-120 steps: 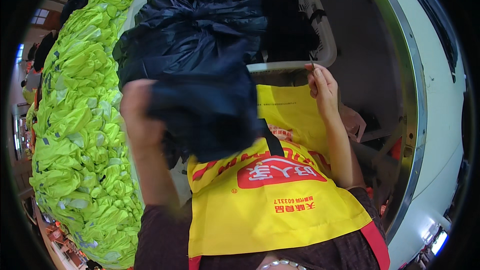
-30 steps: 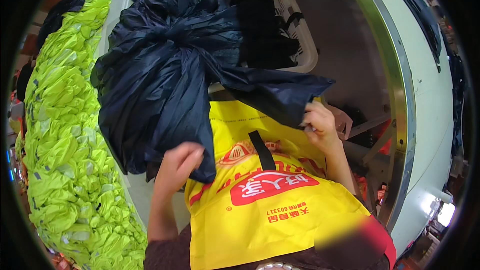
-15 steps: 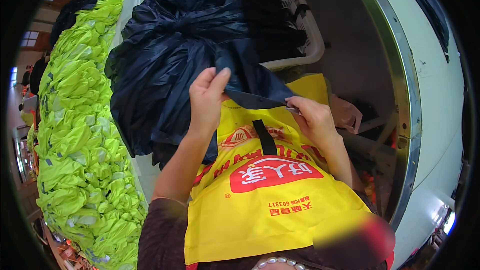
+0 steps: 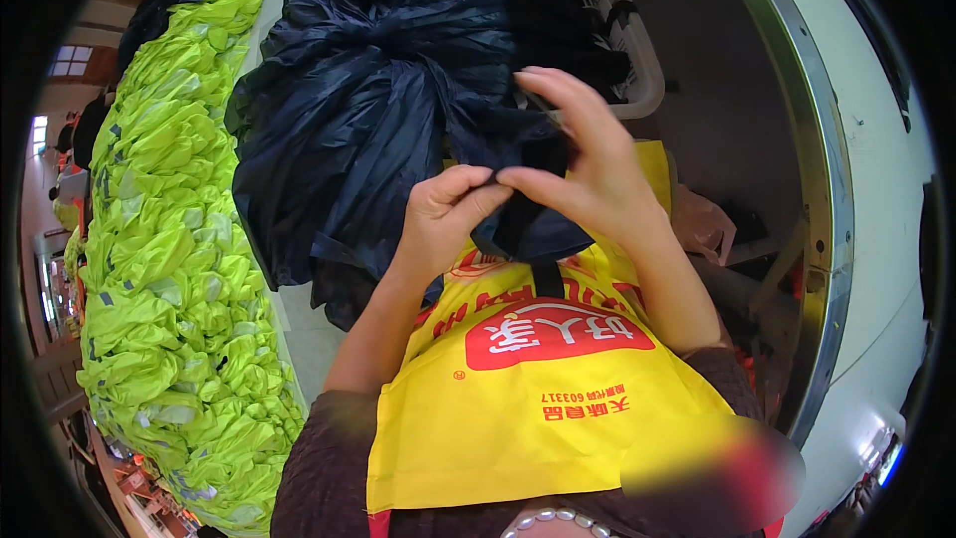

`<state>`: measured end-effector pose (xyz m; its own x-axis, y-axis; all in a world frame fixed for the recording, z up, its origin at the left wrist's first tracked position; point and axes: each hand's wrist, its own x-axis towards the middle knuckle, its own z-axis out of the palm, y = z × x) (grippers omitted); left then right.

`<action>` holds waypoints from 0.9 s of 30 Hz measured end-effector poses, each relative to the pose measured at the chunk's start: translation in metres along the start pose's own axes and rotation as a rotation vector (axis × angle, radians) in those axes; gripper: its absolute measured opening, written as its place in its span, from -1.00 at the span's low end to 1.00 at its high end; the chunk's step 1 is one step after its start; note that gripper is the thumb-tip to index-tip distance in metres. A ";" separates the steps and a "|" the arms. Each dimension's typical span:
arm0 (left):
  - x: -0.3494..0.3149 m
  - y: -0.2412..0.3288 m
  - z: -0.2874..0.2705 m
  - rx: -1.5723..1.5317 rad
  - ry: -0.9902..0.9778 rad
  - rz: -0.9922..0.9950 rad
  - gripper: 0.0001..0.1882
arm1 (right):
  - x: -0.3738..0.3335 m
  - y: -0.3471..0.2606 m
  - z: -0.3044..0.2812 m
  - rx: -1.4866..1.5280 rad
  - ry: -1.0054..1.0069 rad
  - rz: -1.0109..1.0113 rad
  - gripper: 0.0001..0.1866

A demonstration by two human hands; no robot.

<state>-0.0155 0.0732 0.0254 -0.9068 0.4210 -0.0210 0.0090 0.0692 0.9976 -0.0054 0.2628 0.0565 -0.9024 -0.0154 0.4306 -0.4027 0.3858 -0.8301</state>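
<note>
While the left hand's [image 4: 443, 214] fingers appear to pinch an edge of dark navy cloth [image 4: 349, 139], the right hand's [image 4: 607, 174] thumb meets them in the head view, its index finger spread wide. The cloth lies bunched on the pale tabletop [image 4: 321, 344], near a white plastic basket [image 4: 649, 90]. The step looks like edge handling; the next move seems to call for a steady left pinch. White characters fill the yellow apron's [image 4: 498, 438] red panel [image 4: 558, 334]; smaller red print sits beside it.
</note>
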 end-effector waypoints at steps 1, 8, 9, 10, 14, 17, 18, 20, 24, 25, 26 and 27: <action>-0.002 0.001 -0.003 0.102 -0.101 0.024 -0.96 | 0.003 0.013 0.004 0.034 -0.086 0.028 -0.57; -0.014 -0.012 -0.029 -0.135 -0.115 -0.278 -0.86 | -0.007 0.031 -0.007 0.378 -0.195 0.555 -0.83; -0.016 -0.012 -0.029 -0.284 -0.063 -0.281 -0.85 | -0.012 0.033 -0.006 0.481 -0.193 0.640 -0.82; -0.016 -0.012 -0.028 -0.363 -0.046 -0.286 -0.85 | -0.020 0.037 -0.004 0.582 -0.188 0.726 -0.82; -0.010 -0.011 -0.017 -0.515 0.045 -0.262 -0.82 | -0.047 0.044 0.011 0.755 -0.120 0.808 -0.82; -0.010 -0.011 -0.002 -0.678 0.084 -0.356 -0.81 | -0.054 0.048 0.013 0.774 -0.059 0.761 -0.83; -0.011 -0.011 0.000 -0.641 0.061 -0.332 -0.81 | -0.054 0.048 0.011 0.775 -0.047 0.767 -0.84; -0.011 -0.011 0.005 -0.530 0.030 -0.381 -0.78 | -0.050 0.041 0.008 0.801 -0.001 0.774 -0.86; -0.010 -0.017 0.001 -0.282 -0.094 -0.366 -0.77 | -0.046 0.042 0.000 0.387 -0.013 0.579 -0.82; -0.010 -0.014 0.004 -0.257 -0.098 -0.350 -0.77 | -0.045 0.039 -0.002 0.398 -0.016 0.578 -0.82; -0.011 -0.007 0.013 -0.246 -0.024 -0.320 -0.71 | -0.044 0.037 -0.002 0.409 -0.015 0.577 -0.83; -0.014 -0.010 0.017 -0.078 -0.017 -0.231 -0.65 | -0.042 0.034 -0.003 0.420 -0.015 0.576 -0.83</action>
<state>0.0041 0.0825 0.0148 -0.8736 0.4177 -0.2499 -0.2314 0.0953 0.9682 0.0192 0.2793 0.0109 -0.9903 0.0705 -0.1201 0.1167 -0.0514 -0.9918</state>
